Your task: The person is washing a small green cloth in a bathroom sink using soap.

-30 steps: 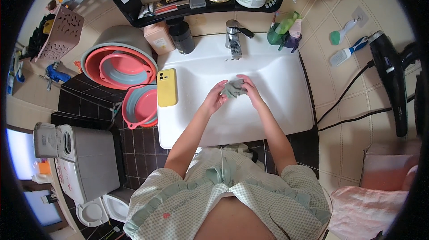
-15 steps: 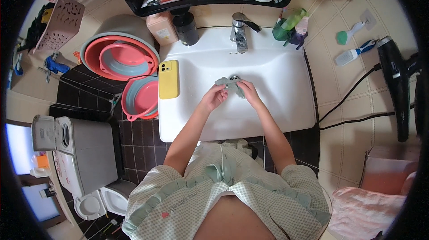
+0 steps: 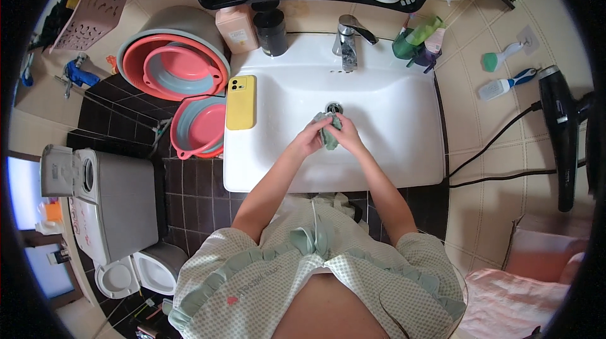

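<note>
Over the basin of the white sink point(image 3: 391, 149), a small grey-green cloth point(image 3: 329, 140) is bunched between my two hands. My left hand point(image 3: 309, 138) grips it from the left, fingers closed round its side. On the other side my right hand point(image 3: 348, 133) is closed on the same cloth, its fingers meeting those of the left. Just beyond them lies the round metal drain point(image 3: 334, 108). The chrome faucet point(image 3: 346, 45) stands at the sink's back, its lever turned to the right; whether water runs is hard to tell.
A yellow phone point(image 3: 241, 102) lies on the sink's left rim. Behind it stand a pink bottle point(image 3: 237, 29) and a dark jar point(image 3: 271, 33). Nested basins point(image 3: 130, 64) are at the left. A hair dryer point(image 3: 560, 127) with cords hangs on the right.
Both hands have drawn closer together and slightly toward me, away from the drain. The cloth, stretched between them before, is now gathered into a bunch. The view has shifted slightly.
</note>
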`<control>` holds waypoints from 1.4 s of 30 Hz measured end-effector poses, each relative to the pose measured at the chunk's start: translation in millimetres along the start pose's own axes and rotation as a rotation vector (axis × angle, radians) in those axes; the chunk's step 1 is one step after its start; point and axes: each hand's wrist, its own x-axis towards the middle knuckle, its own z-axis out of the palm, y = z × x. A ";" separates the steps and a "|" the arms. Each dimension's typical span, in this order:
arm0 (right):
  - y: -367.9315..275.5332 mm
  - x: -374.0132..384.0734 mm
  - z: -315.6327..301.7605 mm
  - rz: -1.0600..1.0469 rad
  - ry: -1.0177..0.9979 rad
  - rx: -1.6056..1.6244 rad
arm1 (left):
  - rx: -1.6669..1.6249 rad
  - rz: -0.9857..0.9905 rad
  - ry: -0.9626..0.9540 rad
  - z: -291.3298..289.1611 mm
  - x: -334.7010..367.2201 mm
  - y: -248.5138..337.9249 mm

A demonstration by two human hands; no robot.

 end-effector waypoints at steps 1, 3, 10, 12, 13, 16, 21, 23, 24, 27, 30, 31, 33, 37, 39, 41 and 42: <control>3.7 -2.4 -1.2 0.039 -0.039 0.033 | 0.007 0.033 -0.031 -9.9 9.7 -7.4; -8.4 -6.4 3.8 0.023 -0.039 0.107 | 0.042 0.063 0.010 -3.9 4.3 -12.3; -5.7 -9.0 -6.4 0.393 -0.070 0.915 | -0.182 0.002 -0.166 -14.6 6.5 -19.3; -2.2 -7.2 -13.1 0.358 -0.046 1.002 | -0.261 0.040 -0.125 -14.9 4.7 -15.8; -0.7 -4.6 -15.8 0.330 0.113 0.872 | -0.341 0.077 -0.083 -15.5 3.5 -13.5; 0.9 1.8 -27.2 0.242 0.345 0.662 | -0.462 0.084 -0.157 -31.4 4.0 -5.6; -10.8 15.0 -41.6 -0.085 0.653 0.311 | -0.602 0.140 -0.104 -40.7 2.1 -2.8; -28.7 13.1 -49.5 -0.053 0.531 0.403 | -0.464 0.080 -0.277 -42.5 5.4 -1.5; -31.6 12.4 -49.3 -0.052 0.534 0.401 | -0.465 0.076 -0.278 -35.4 5.6 -2.1; -40.1 7.8 -48.8 -0.267 0.401 -0.105 | -0.196 -0.045 0.009 -14.2 11.7 -7.9; -54.6 -13.3 -23.1 -0.446 0.175 -0.516 | -0.284 0.017 -0.100 -8.1 13.8 -9.6; -52.2 -19.8 -11.6 -0.429 0.084 -0.580 | -0.287 0.020 -0.101 -19.1 20.4 -13.6; -41.0 -20.3 5.5 -0.398 0.105 -0.565 | -0.368 0.011 -0.593 -41.2 29.9 -18.2; -13.0 7.6 -7.9 -0.230 0.216 -0.468 | -0.296 -0.044 -0.084 3.9 10.9 -24.7; -16.6 10.6 -1.0 -0.120 0.266 -0.420 | -0.292 -0.004 -0.048 -6.1 21.0 -28.8; -17.3 2.9 16.4 -0.117 0.255 -0.368 | -0.283 0.018 -0.022 -2.4 22.4 -26.7; -16.1 3.6 18.5 -0.114 0.260 -0.344 | -0.229 -0.016 0.066 13.9 13.3 -13.9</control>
